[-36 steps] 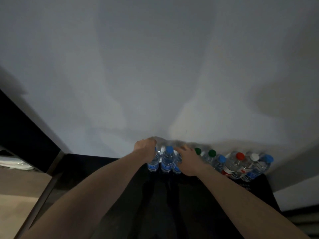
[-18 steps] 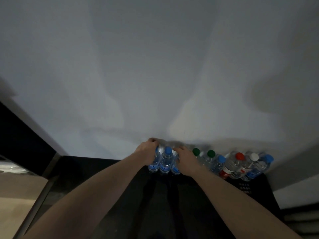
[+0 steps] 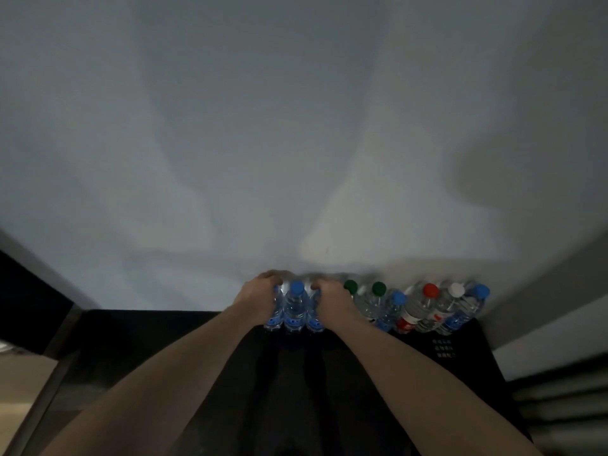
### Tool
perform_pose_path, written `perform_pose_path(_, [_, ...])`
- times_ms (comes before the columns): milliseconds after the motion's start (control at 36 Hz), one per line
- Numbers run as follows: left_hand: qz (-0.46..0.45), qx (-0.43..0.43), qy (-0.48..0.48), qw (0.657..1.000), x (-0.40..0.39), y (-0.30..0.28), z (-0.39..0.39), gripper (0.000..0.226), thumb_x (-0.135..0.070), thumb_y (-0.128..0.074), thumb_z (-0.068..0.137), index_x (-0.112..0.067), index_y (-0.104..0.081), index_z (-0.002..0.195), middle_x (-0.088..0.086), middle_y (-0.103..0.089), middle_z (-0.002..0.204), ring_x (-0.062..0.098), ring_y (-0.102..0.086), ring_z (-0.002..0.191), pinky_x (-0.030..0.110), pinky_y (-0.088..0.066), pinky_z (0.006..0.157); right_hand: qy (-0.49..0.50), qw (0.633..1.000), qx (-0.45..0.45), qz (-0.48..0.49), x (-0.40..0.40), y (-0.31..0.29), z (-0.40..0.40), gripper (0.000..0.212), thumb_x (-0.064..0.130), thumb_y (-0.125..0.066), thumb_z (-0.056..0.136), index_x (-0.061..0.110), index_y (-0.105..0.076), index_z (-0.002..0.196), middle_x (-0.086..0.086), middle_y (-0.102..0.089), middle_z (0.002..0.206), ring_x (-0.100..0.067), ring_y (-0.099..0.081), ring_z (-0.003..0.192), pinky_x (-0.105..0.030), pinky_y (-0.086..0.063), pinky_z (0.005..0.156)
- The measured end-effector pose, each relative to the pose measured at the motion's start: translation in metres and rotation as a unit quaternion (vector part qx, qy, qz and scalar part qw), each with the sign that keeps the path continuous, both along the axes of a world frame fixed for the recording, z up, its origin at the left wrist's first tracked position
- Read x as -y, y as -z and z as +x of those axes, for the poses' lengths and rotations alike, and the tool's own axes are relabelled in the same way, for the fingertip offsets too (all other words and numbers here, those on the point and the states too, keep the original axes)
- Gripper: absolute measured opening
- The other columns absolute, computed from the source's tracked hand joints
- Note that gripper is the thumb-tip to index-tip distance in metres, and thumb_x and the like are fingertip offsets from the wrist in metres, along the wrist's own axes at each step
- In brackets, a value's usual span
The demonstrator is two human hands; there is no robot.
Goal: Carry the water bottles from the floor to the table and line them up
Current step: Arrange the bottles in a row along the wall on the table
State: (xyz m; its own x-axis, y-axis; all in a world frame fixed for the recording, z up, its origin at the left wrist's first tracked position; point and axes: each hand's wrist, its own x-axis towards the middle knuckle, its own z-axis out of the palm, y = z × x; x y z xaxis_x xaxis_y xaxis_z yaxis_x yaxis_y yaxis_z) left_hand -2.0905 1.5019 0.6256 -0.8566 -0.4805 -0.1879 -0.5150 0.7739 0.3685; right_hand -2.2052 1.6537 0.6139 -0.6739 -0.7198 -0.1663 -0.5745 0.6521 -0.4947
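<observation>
Blue-capped bottles [image 3: 295,307] stand at the black tabletop [image 3: 158,350] far edge. Left hand [image 3: 258,296] grips the outer-left bottle; right hand [image 3: 332,299] grips the outer-right.

Both bare arms are reaching straight forward, the left hand [image 3: 258,296] and right hand [image 3: 332,299] curling their fingers, knuckles up, a small gap between them.

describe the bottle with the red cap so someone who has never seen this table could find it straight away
Look along the back edge of the dark table, where bottles stand in a row against the pale wall. The red-capped bottle stands third from the right end, the only red cap there, left of a white-capped bottle.
</observation>
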Motion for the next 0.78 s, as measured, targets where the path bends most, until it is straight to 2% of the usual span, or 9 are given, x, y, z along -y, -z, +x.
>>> perform_pose_path(139, [0.022, 0.007, -0.012, 1.0, -0.003, 0.003, 0.001, 0.061, 0.003, -0.059, 0.09, -0.019, -0.049, 0.145, 0.004, -0.045, 0.152, 0.029, -0.058, 0.12, 0.036, -0.05, 0.102, 0.027, 0.999, 0.006, -0.036, -0.004, 0.002, 0.002, 0.042, -0.01, -0.054, 0.091, 0.009, -0.064, 0.127, -0.013, -0.063, 0.12, -0.021, -0.061, 0.095, -0.03, -0.052, 0.083])
perform_pose_path(222, [-0.002, -0.021, -0.001, 1.0, -0.009, 0.007, 0.005, 0.07, -0.002, -0.064, 0.089, -0.023, -0.038, 0.151, 0.002, -0.036, 0.156, 0.03, -0.05, 0.127, 0.039, -0.049, 0.105, 0.031, 0.997, 0.006, -0.065, -0.01, 0.0, 0.001, 0.032, -0.005, -0.057, 0.093, 0.006, -0.066, 0.121, -0.013, -0.063, 0.118, -0.025, -0.063, 0.103, -0.032, -0.052, 0.089])
perform_pose_path(278, [-0.03, -0.05, 0.024, 0.998, -0.014, 0.009, 0.008, 0.073, -0.006, -0.064, 0.089, -0.024, -0.034, 0.153, 0.001, -0.033, 0.157, 0.028, -0.042, 0.134, 0.039, -0.047, 0.107, 0.021, 0.996, -0.01, -0.088, -0.016, -0.003, -0.001, 0.029, -0.003, -0.061, 0.091, 0.007, -0.068, 0.117, -0.009, -0.062, 0.119, -0.023, -0.061, 0.103, -0.024, -0.046, 0.087])
perform_pose_path(361, [-0.075, -0.069, 0.077, 0.992, -0.025, 0.011, 0.013, 0.081, -0.005, -0.061, 0.087, -0.026, -0.025, 0.156, 0.002, -0.026, 0.159, 0.028, -0.024, 0.147, 0.041, -0.033, 0.118, 0.002, 0.993, -0.044, -0.113, -0.028, -0.008, -0.007, 0.031, 0.002, -0.067, 0.088, 0.01, -0.068, 0.118, -0.004, -0.058, 0.124, -0.021, -0.058, 0.109, -0.03, -0.047, 0.094])
perform_pose_path(444, [-0.103, -0.033, 0.126, 0.986, -0.035, 0.016, 0.018, 0.088, -0.008, -0.054, 0.091, -0.031, -0.006, 0.161, 0.002, -0.008, 0.167, 0.031, -0.003, 0.155, 0.047, -0.013, 0.126, 0.015, 0.99, -0.097, -0.102, -0.049, -0.012, -0.016, 0.037, 0.007, -0.069, 0.088, 0.017, -0.066, 0.123, 0.001, -0.054, 0.13, -0.02, -0.05, 0.12, -0.035, -0.045, 0.105])
perform_pose_path(500, [-0.102, -0.01, 0.14, 0.985, -0.041, 0.018, 0.02, 0.092, -0.01, -0.049, 0.095, -0.04, 0.011, 0.159, -0.001, 0.005, 0.169, 0.034, 0.008, 0.155, 0.055, -0.004, 0.125, 0.024, 0.989, -0.125, -0.08, -0.065, -0.012, -0.022, 0.039, 0.008, -0.067, 0.088, 0.021, -0.065, 0.125, 0.001, -0.053, 0.133, -0.023, -0.045, 0.125, -0.037, -0.04, 0.108])
perform_pose_path(583, [-0.107, 0.023, 0.143, 0.984, -0.049, 0.018, 0.016, 0.102, -0.014, -0.048, 0.097, -0.049, 0.035, 0.145, -0.002, 0.018, 0.168, 0.036, 0.019, 0.153, 0.06, 0.007, 0.12, 0.043, 0.993, -0.11, -0.029, -0.085, -0.011, -0.03, 0.05, 0.009, -0.062, 0.089, 0.026, -0.058, 0.136, -0.001, -0.046, 0.144, -0.028, -0.038, 0.134, -0.044, -0.036, 0.112])
perform_pose_path(694, [-0.113, 0.074, 0.139, 0.981, -0.055, 0.017, 0.009, 0.096, -0.017, -0.048, 0.098, -0.045, 0.025, 0.153, -0.001, 0.032, 0.164, 0.042, 0.024, 0.149, 0.064, 0.016, 0.114, 0.04, 0.997, -0.029, 0.052, -0.092, -0.007, -0.03, 0.068, 0.008, -0.056, 0.093, 0.028, -0.034, 0.154, -0.004, -0.02, 0.164, -0.037, -0.03, 0.144, -0.046, -0.033, 0.117])
perform_pose_path(778, [-0.111, 0.084, 0.135, 0.981, -0.058, 0.019, 0.009, 0.095, -0.018, -0.047, 0.098, -0.045, 0.026, 0.153, -0.001, 0.038, 0.16, 0.043, 0.02, 0.15, 0.064, 0.018, 0.113, 0.038, 0.998, -0.006, 0.042, -0.088, -0.005, -0.026, 0.075, 0.002, -0.056, 0.092, 0.026, -0.028, 0.157, -0.006, -0.011, 0.167, -0.035, -0.022, 0.15, -0.044, -0.026, 0.122])
